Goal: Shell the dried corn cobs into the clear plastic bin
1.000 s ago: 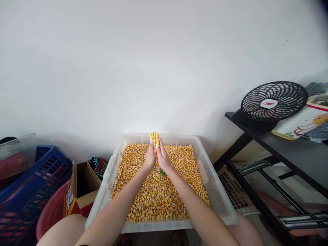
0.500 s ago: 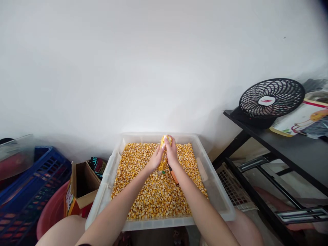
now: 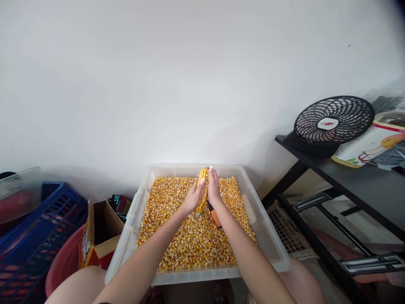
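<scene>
In the head view, at centre frame, the left hand [image 3: 192, 197] and right hand [image 3: 214, 188] each close their grip on a corn cob [image 3: 203, 192], mostly covered in kernels, above a clear tub [image 3: 268, 240] already filled with loose kernels [image 3: 193, 240].

A cob [image 3: 203, 191] between both hands over a kernel-filled tub [image 3: 136, 219] (crate [image 3: 38, 228] left, fan [image 3: 333, 123] right).
</scene>
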### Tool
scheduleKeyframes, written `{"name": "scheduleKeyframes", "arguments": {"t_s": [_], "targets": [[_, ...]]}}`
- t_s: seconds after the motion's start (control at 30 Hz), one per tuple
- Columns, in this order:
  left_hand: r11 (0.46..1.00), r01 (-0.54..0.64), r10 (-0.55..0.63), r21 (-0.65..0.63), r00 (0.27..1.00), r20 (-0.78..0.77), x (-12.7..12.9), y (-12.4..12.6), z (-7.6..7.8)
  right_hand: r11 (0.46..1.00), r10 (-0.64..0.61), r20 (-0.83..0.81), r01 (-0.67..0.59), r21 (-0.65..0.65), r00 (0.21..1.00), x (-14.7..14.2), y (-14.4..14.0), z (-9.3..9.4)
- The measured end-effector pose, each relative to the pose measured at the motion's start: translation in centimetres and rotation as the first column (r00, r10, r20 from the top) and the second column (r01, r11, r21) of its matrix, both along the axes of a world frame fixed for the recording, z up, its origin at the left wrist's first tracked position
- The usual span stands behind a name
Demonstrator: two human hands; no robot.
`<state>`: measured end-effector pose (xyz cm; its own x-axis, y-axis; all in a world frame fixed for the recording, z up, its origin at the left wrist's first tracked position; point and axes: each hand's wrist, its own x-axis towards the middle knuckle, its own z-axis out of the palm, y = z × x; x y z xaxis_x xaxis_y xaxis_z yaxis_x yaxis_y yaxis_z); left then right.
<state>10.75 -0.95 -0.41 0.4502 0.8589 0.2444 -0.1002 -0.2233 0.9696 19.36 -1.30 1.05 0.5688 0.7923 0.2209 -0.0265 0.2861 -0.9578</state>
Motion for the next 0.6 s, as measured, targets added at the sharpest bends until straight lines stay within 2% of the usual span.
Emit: {"name": "scheduleKeyframes", "arguments": {"t_s": [0.1, 0.27, 0.43, 0.6], "targets": [[1.000, 0.016, -0.015, 0.021, 1.000, -0.024, 0.0, 0.1, -0.3, 1.000, -0.011, -0.057, 0.009, -0.027, 0.998, -0.1, 0.1, -0.2], [0.999, 0.002, -0.001, 0.040, 1.000, -0.030, 0.0, 0.1, -0.9, 1.000, 0.022, -0.163, -0.019, 0.018, 0.986, -0.1, 0.3, -0.6], [1.000, 0.006, -0.005, 0.011, 0.998, -0.062, -0.2, 0.0, -0.9, 0.999, 0.013, -0.163, -0.020, -0.042, 0.987, 0.1, 0.4, -0.6], [1.000, -0.001, 0.001, 0.000, 0.997, -0.073, -0.3, 0.1, -1.1, 0.999, -0.007, -0.232, -0.003, -0.043, 0.973, 0.2, 0.7, -0.9]]}}
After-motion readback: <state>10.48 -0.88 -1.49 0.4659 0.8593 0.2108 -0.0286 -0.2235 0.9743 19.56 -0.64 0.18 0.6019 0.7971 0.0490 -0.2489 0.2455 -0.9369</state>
